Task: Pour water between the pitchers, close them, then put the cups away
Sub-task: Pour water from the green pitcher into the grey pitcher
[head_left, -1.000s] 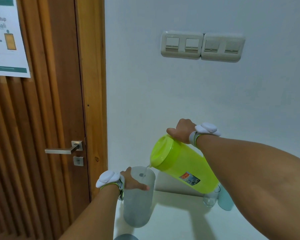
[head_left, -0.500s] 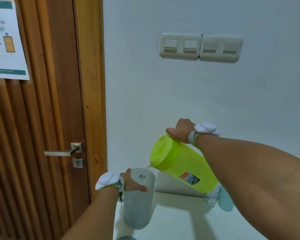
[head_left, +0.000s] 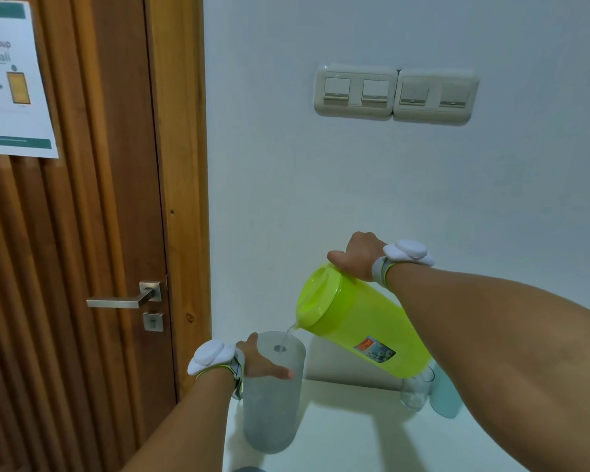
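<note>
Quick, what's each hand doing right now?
Left hand: closed around the frosted pitcher.
Right hand: closed on the tilted green pitcher, pouring.

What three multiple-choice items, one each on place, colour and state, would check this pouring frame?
1. Where is the clear glass?
A. On the counter, behind the tilted pitcher's base
B. In the left hand
C. On the door handle

2. What colour is the pitcher in the right hand?
A. Red
B. Lime green
C. Black

3. What is the state of the frosted pitcher?
A. Lying on its side
B. Closed with a lid
C. Upright, open, receiving water

Answers:
A, it stands on the white counter by the wall.
B, the green pitcher is lime.
C, the left hand steadies it under a thin stream.
</note>
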